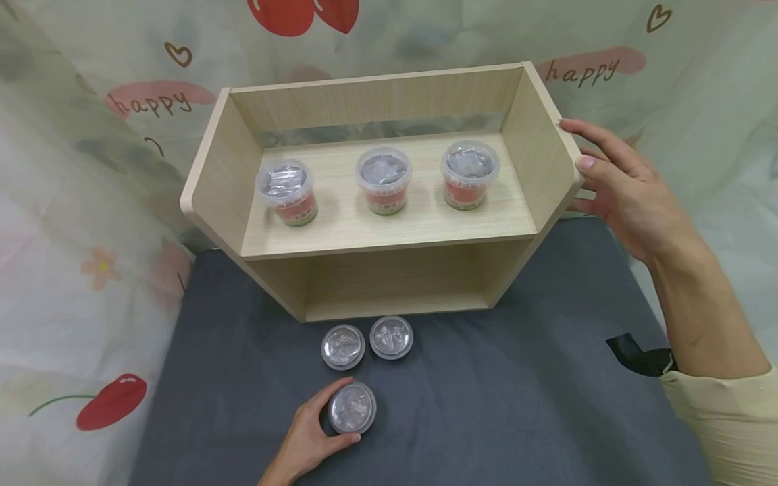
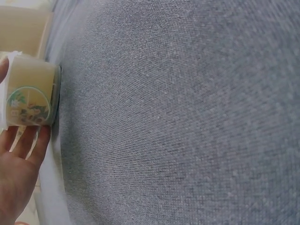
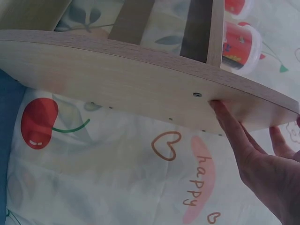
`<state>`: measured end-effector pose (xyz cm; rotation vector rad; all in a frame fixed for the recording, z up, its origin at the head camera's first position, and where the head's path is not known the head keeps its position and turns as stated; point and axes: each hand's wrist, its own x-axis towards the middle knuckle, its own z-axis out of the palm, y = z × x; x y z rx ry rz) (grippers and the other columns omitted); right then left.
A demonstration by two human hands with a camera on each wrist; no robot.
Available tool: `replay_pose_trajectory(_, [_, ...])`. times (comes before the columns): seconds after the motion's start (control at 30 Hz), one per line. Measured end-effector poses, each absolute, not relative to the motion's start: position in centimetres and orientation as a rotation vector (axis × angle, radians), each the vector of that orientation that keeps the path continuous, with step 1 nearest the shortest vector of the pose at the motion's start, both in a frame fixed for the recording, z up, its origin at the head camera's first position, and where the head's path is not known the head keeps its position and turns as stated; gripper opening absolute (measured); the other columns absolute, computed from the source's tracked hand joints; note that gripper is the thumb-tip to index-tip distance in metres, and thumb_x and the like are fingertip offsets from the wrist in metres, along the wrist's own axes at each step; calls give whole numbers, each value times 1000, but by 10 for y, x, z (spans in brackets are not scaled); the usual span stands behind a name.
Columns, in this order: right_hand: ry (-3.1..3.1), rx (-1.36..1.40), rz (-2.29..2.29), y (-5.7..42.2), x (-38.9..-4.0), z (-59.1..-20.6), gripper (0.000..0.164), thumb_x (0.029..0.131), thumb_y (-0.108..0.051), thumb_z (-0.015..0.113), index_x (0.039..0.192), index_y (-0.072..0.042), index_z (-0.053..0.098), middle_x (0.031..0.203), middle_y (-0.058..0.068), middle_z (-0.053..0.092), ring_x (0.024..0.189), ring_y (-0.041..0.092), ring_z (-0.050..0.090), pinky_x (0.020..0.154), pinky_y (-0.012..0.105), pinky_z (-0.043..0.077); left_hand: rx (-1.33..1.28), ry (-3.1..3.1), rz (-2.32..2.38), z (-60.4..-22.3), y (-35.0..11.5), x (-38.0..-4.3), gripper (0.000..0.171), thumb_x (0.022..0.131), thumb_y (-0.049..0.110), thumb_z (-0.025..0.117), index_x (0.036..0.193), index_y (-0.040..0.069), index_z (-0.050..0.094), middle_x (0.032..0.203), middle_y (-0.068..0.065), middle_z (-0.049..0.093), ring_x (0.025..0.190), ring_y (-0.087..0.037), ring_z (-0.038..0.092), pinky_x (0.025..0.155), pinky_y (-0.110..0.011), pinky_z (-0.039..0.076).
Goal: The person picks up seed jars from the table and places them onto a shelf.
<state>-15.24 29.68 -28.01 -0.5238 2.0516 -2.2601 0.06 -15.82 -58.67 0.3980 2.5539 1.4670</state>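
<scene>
My left hand (image 1: 306, 435) curls its thumb and fingers around a lidded plastic tub (image 1: 352, 408) on the dark table. In the left wrist view this tub (image 2: 30, 91) shows pale yellow contents and a printed label. Just beyond it stand two similar tubs, one on the left (image 1: 343, 347) and one on the right (image 1: 392, 337). At the wooden two-tier shelf (image 1: 389, 246), my right hand (image 1: 632, 182) touches the right side panel, its fingers extended against the outer face in the right wrist view. Three red tubs, left (image 1: 287, 192), middle (image 1: 383, 180) and right (image 1: 470, 174), stand on the upper tier.
Dark grey cloth (image 1: 486, 405) covers the table, and the shelf stands at its far side. A printed curtain (image 1: 79, 202) hangs behind and along both sides. By the right sleeve (image 1: 717, 418) is a black strap (image 1: 641, 356).
</scene>
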Motion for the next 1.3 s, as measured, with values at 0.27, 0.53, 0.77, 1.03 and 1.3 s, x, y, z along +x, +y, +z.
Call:
replay_pose_trajectory(0.27, [2061, -487, -2272, 295, -153, -281, 46, 105, -9, 46, 150, -12, 42, 149, 15, 36, 119, 26, 52, 83, 29, 54, 471, 2568, 1465, -577, -156, -1, 90, 61, 26, 97, 141, 25, 56, 135, 15, 58, 123, -13, 57, 102, -36, 44])
replay_pose_trajectory(0.53, [2060, -476, -2286, 294, -154, -281, 45, 105, -9, 46, 150, -13, 44, 151, 12, 33, 119, 25, 51, 82, 29, 55, 690, 2530, 1560, -567, -158, -11, 85, 66, 29, 94, 141, 17, 56, 128, 4, 64, 115, -17, 61, 99, -26, 43])
replay_pose_trajectory(0.77, [2049, -482, -2291, 295, -154, -282, 45, 105, -9, 45, 150, -13, 44, 151, 11, 33, 119, 25, 51, 83, 30, 54, 705, 2461, 1632, -543, -155, -21, 85, 66, 22, 94, 140, 13, 55, 130, -1, 62, 114, -17, 60, 93, -26, 49])
replay_pose_trajectory(1.03, [2046, -471, -2296, 295, -153, -282, 45, 105, -9, 45, 150, -15, 44, 151, 11, 32, 120, 25, 50, 83, 31, 54, 741, 2500, 1670, -516, -151, -36, 87, 61, 14, 95, 137, 2, 55, 129, -10, 62, 115, -18, 59, 97, -19, 43])
replay_pose_trajectory(1.3, [2061, -474, -2303, 295, -153, -282, 45, 105, -9, 46, 149, -14, 45, 150, 13, 34, 119, 25, 51, 81, 31, 54, 693, 2453, 1714, -517, -154, -57, 88, 66, 23, 94, 143, 14, 53, 137, -5, 59, 123, -18, 56, 100, -23, 44])
